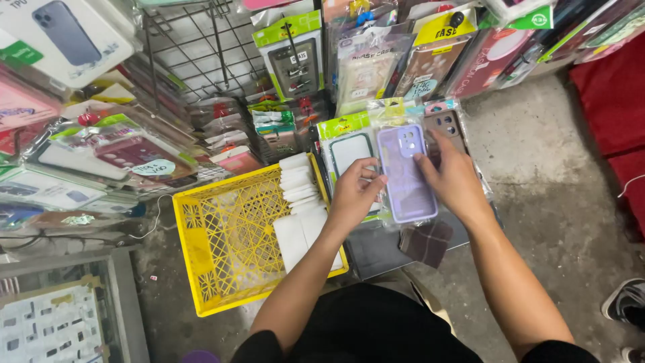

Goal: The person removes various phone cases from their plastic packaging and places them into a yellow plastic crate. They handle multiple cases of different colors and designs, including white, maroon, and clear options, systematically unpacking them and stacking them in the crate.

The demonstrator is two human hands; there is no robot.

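Yellow crate (228, 242) sits at 9 o'clock, white cases stacked inside for easy reach. Left hand (355, 195) pinches the lilac case (405, 173) at its left edge, right hand (453, 178) pinches the right edge, keeping it flat above the floor (557, 202).

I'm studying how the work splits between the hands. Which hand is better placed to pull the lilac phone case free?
Probably the right hand: its fingers lie across the lilac phone case, while the left hand pinches the packet's edge.
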